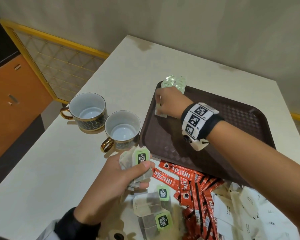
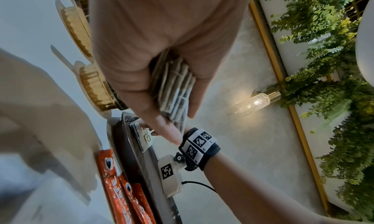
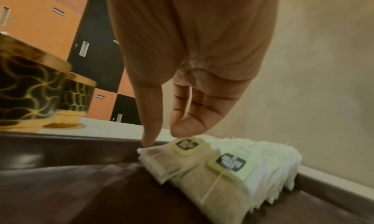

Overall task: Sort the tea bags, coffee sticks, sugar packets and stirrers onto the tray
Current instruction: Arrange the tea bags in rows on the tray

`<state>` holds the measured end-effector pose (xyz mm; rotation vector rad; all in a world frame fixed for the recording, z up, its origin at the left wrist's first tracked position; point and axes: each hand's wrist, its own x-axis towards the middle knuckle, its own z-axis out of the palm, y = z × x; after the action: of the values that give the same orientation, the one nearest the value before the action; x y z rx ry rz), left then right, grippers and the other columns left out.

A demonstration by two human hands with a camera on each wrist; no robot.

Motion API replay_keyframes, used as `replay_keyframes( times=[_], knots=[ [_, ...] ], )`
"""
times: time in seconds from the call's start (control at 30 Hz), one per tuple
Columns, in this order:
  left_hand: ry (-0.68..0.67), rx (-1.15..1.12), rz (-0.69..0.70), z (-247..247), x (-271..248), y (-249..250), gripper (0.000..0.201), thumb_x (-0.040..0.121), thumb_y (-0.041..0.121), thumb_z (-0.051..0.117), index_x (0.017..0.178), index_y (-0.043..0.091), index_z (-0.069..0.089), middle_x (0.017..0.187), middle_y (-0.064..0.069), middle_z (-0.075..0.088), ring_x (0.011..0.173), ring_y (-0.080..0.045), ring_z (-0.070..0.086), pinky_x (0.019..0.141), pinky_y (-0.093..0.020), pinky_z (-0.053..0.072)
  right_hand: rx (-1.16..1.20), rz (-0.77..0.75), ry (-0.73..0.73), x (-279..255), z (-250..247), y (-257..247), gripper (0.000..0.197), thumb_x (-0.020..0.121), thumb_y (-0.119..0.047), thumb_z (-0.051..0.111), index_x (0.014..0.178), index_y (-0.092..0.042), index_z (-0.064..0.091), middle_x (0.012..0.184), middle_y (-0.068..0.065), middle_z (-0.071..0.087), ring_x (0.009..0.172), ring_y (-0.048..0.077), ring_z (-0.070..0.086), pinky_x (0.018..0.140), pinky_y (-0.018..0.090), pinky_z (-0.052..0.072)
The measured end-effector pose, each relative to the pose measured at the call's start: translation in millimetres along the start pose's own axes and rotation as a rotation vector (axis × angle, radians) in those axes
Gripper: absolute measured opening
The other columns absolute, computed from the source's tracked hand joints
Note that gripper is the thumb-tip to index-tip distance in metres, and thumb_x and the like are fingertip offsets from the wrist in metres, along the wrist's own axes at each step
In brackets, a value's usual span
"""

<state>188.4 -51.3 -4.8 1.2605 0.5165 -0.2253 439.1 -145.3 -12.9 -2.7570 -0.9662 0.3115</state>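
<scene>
A brown tray (image 1: 223, 153) lies on the white table. My right hand (image 1: 158, 108) reaches to its far left corner, thumb and fingertips (image 3: 186, 130) touching the top of two tea bags (image 3: 202, 166) that lie overlapped on the tray floor. They lean against a pile of pale crinkled sachets (image 3: 253, 155). My left hand (image 1: 139, 172) hovers by the tray's near left corner and grips a stack of tea bags (image 2: 174, 90) with a green tag on top. More tea bags (image 1: 152, 205), red coffee sticks (image 1: 185, 181) and white sugar packets (image 1: 249, 210) lie on the table in front of the tray.
Two black-and-gold cups (image 1: 87, 111) (image 1: 122, 129) stand on the table just left of the tray. The table (image 1: 50, 170) ends close behind the tray at a wall. Orange and black lockers (image 3: 40, 19) stand off to the left.
</scene>
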Motion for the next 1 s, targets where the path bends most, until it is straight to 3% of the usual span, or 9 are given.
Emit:
replay_keyframes(
  times=[0.1,0.27,0.43,0.6,0.7,0.77,0.87,0.93,1.0],
  knots=[
    [-0.001,0.012,0.001,2.2,1.3,1.3,0.06,0.054,0.039,0.076,0.106,0.009,0.067,0.093,-0.009,0.076,0.085,-0.025,0.074,0.081,-0.048,0.059,-0.048,0.022,-0.062,0.5,8.8,-3.9,0.017,0.082,-0.012,0.069,0.095,-0.005,0.061,0.097,0.012,0.059,0.088,0.029,0.059,0.067,0.03,0.045],
    [0.003,0.029,0.014,2.4,2.9,2.3,0.06,0.054,0.04,0.075,0.105,0.01,0.067,0.092,-0.008,0.076,0.085,-0.026,0.074,0.08,-0.045,0.06,-0.037,0.06,-0.063,6.4,11.3,-5.6,0.013,0.081,-0.009,0.069,0.087,-0.008,0.057,0.101,0.016,0.061,0.088,0.031,0.061,0.067,0.031,0.047],
    [-0.006,-0.015,0.018,2.1,1.3,0.4,0.041,0.065,0.029,0.073,0.102,0.01,0.068,0.092,-0.01,0.076,0.084,-0.026,0.074,0.074,-0.041,0.058,0.005,0.076,-0.066,5.7,8.4,-4.0,0.015,0.081,-0.008,0.07,0.093,-0.003,0.063,0.103,0.016,0.062,0.091,0.03,0.062,0.068,0.029,0.047],
    [-0.007,-0.034,0.016,2.1,2.4,-2.3,0.025,0.071,0.027,0.071,0.093,0.014,0.073,0.093,-0.01,0.076,0.086,-0.027,0.074,0.08,-0.045,0.057,0.019,0.043,-0.072,-1.6,7.8,-1.8,0.016,0.084,-0.006,0.065,0.1,-0.001,0.065,0.105,0.016,0.063,0.096,0.031,0.061,0.069,0.027,0.042],
    [-0.025,-0.111,-0.018,3.3,3.6,-3.5,0.018,0.078,0.023,0.068,0.093,0.015,0.074,0.097,-0.016,0.075,0.09,-0.035,0.072,0.088,-0.054,0.054,0.07,0.017,-0.06,-9.1,1.5,-1.7,0.019,0.085,-0.005,0.063,0.104,0.0,0.065,0.106,0.014,0.064,0.098,0.028,0.06,0.072,0.024,0.04],
    [-0.063,-0.195,-0.041,4.0,5.2,-1.4,0.026,0.078,0.018,0.066,0.102,0.012,0.071,0.102,-0.016,0.074,0.092,-0.033,0.072,0.089,-0.053,0.055,0.17,0.014,-0.001,-17.7,-7.6,-2.5,0.018,0.085,-0.006,0.065,0.102,-0.002,0.067,0.1,0.008,0.063,0.091,0.021,0.06,0.07,0.02,0.039],
    [-0.13,-0.308,-0.038,6.6,11.1,6.3,0.038,0.075,0.011,0.06,0.113,0.005,0.064,0.109,-0.015,0.073,0.094,-0.03,0.071,0.085,-0.04,0.057,0.422,0.045,0.094,-46.3,-25.1,-9.4,0.008,0.087,-0.008,0.064,0.094,-0.005,0.068,0.089,0.0,0.062,0.07,0.007,0.056,0.066,0.016,0.045],
    [-0.18,-0.321,-0.023,9.4,15.3,12.6,0.039,0.08,0.007,0.057,0.119,0.001,0.06,0.113,-0.016,0.071,0.103,-0.032,0.069,0.085,-0.037,0.057,0.699,0.058,0.071,-76.1,-38.6,-18.9,0.01,0.091,-0.009,0.062,0.094,-0.001,0.067,0.083,0.001,0.062,0.063,0.008,0.055,0.061,0.02,0.049],
    [-0.198,-0.264,0.0,12.8,19.4,17.8,0.035,0.088,0.004,0.054,0.122,0.001,0.059,0.113,-0.015,0.071,0.1,-0.029,0.07,0.081,-0.032,0.06,0.925,0.02,-0.036,-106.0,-48.8,-26.3,0.016,0.092,-0.01,0.063,0.097,0.005,0.065,0.08,0.009,0.06,0.061,0.013,0.054,0.059,0.023,0.049]
  ],
)
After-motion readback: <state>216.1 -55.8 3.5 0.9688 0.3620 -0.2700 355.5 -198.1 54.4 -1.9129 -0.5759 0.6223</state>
